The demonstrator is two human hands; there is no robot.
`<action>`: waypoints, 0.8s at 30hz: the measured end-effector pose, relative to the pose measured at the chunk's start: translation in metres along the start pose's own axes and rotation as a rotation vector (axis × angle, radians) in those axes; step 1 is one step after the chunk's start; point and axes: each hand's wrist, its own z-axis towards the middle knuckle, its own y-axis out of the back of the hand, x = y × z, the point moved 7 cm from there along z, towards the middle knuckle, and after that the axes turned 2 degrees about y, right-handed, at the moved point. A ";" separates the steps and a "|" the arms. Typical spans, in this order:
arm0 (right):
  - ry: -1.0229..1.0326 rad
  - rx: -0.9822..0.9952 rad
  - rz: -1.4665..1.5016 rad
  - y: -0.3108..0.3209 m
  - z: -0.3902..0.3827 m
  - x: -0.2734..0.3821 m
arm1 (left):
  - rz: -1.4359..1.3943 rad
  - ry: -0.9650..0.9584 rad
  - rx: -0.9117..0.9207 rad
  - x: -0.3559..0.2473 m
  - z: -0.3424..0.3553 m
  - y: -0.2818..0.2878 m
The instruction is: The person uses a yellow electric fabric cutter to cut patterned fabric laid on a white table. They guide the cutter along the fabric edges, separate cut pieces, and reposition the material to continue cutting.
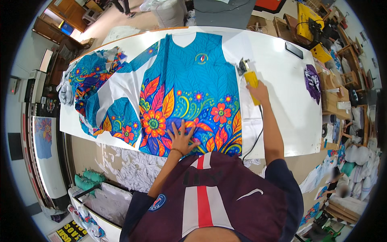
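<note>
A teal shirt panel (189,76) printed with leaves and bright flowers lies flat on the white table, its neckline at the far side. My left hand (182,138) presses on its lower part, fingers spread. In my right hand (259,92) is a yellow handheld electric fabric cutter (252,80), gripped by its body. The metal cutting head touches or hovers over the right edge of the panel near the armhole; I cannot tell which. From the cutter a black cord (256,139) runs down toward me. White fabric margin borders the print.
Crumpled printed fabric (90,74) is heaped at the table's left end, with more printed pieces beside it. A phone (294,50) and a purple cloth (312,84) rest on the right of the white table (290,125). White scraps (135,171) cover the floor near a bin (111,201).
</note>
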 end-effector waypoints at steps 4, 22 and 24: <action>-0.124 -0.033 0.048 0.010 -0.103 -0.041 | 0.001 -0.057 0.114 0.003 -0.063 -0.021; -0.142 0.093 -0.135 0.043 -0.220 -0.083 | 0.012 -0.901 -0.142 -0.153 -0.001 -0.011; -0.135 0.119 -0.187 0.043 -0.216 -0.091 | -0.027 -0.979 -0.089 -0.145 -0.003 -0.028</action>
